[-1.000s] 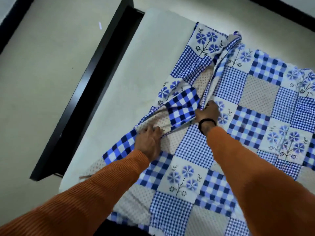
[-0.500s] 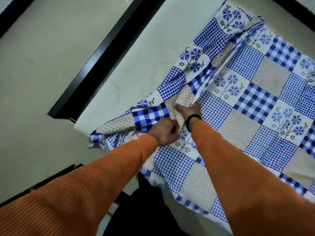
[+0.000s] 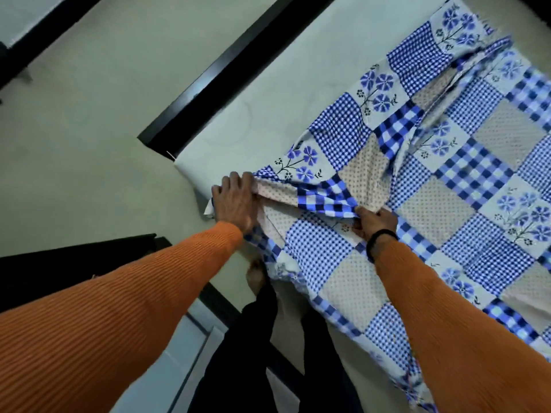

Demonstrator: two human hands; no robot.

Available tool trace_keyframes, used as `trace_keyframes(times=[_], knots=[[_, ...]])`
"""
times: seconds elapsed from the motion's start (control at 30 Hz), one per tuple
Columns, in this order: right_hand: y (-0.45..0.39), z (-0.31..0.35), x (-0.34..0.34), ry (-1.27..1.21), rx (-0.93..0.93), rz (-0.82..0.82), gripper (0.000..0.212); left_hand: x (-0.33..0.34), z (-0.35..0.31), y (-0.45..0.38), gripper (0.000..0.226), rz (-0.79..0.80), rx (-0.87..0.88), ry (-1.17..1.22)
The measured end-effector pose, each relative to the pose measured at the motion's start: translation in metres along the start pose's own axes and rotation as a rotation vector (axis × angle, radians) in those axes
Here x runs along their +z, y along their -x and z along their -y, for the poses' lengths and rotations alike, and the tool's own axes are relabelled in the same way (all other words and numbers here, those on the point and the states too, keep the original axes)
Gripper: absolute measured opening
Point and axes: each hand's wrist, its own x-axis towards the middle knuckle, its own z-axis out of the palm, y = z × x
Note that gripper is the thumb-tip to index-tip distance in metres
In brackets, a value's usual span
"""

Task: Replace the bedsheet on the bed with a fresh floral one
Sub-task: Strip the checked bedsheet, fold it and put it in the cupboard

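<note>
You are now dragging the floral bedsheet (image 3: 423, 204) toward the mattress (image 3: 268, 93) corner at 9 o'clock: left hand (image 3: 235, 201) gripping its edge, right hand (image 3: 374, 223) pinching a fold, leaving that side uncovered.

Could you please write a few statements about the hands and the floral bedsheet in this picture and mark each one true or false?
1. The left hand holds the bedsheet near the mattress corner. True.
2. The right hand hangs free above the bed. False: it grips a bunched fold of the sheet.
3. The sheet already covers the whole mattress. False: a bare strip of mattress shows along the black bed frame.
4. A dark band sits on the right wrist. True.
5. The sheet is plain white. False: it is a patchwork of blue checks, dots and blue flowers.
</note>
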Motion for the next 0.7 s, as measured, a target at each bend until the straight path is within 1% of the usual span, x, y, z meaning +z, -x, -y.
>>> trace_keyframes(times=[0.07, 0.1, 0.13, 0.17, 0.23, 0.27, 0.3, 0.33, 0.37, 0.4, 0.43, 0.47, 0.53, 0.57, 0.6, 0.63, 0.67, 0.7], knots=[[-0.004, 0.002, 0.004, -0.077, 0.009, 0.054, 0.063, -0.001, 0.001, -0.002, 0.050, -0.034, -0.056, 0.018], [-0.002, 0.004, 0.007, -0.096, 0.010, 0.078, 0.076, 0.000, 0.000, -0.003, 0.045, -0.031, -0.054, 0.026], [-0.005, 0.004, 0.010, -0.121, 0.014, 0.110, 0.082, 0.001, -0.001, -0.002, 0.037, -0.021, -0.039, 0.020], [-0.001, 0.006, 0.012, -0.153, 0.020, 0.160, 0.080, 0.002, -0.002, 0.000, 0.030, -0.012, -0.025, 0.015], [0.003, 0.008, 0.014, -0.207, 0.009, 0.205, 0.055, -0.001, -0.002, 0.008, 0.022, -0.043, -0.034, 0.042], [-0.001, 0.004, 0.013, -0.218, -0.002, 0.203, 0.053, -0.002, -0.001, 0.015, 0.021, -0.066, -0.057, 0.063], [0.001, 0.001, 0.009, -0.198, -0.012, 0.188, 0.061, -0.004, -0.002, 0.024, 0.021, -0.083, -0.084, 0.077], [0.001, -0.003, 0.003, -0.190, -0.024, 0.178, 0.065, -0.004, -0.001, 0.036, 0.020, -0.092, -0.107, 0.079], [-0.001, -0.008, -0.004, -0.156, -0.048, 0.157, 0.055, -0.004, 0.000, 0.049, 0.018, -0.105, -0.120, 0.079], [-0.003, -0.013, -0.012, -0.078, -0.081, 0.143, 0.038, -0.003, 0.000, 0.064, 0.017, -0.120, -0.128, 0.079], [0.001, -0.016, -0.022, 0.008, -0.100, 0.138, 0.034, -0.001, -0.002, 0.080, 0.015, -0.132, -0.130, 0.092], [-0.003, -0.023, -0.032, 0.076, -0.129, 0.130, 0.039, 0.001, -0.004, 0.098, 0.015, -0.131, -0.129, 0.128], [-0.004, -0.031, -0.052, 0.116, -0.161, 0.124, 0.044, 0.010, -0.014, 0.133, 0.020, -0.086, -0.122, 0.192], [-0.004, -0.036, -0.061, 0.104, -0.155, 0.143, 0.041, 0.016, -0.023, 0.150, 0.021, -0.056, -0.121, 0.204], [-0.006, -0.041, -0.069, 0.071, -0.153, 0.172, 0.031, 0.022, -0.033, 0.165, 0.020, -0.025, -0.127, 0.202], [-0.003, -0.044, -0.077, 0.033, -0.123, 0.225, 0.039, 0.027, -0.043, 0.176, 0.020, -0.005, -0.141, 0.200], [-0.004, -0.047, -0.083, -0.036, -0.064, 0.319, 0.059, 0.033, -0.054, 0.183, 0.021, 0.008, -0.162, 0.207], [-0.004, -0.049, -0.087, -0.126, 0.003, 0.448, 0.069, 0.037, -0.065, 0.185, 0.027, 0.020, -0.176, 0.225]])
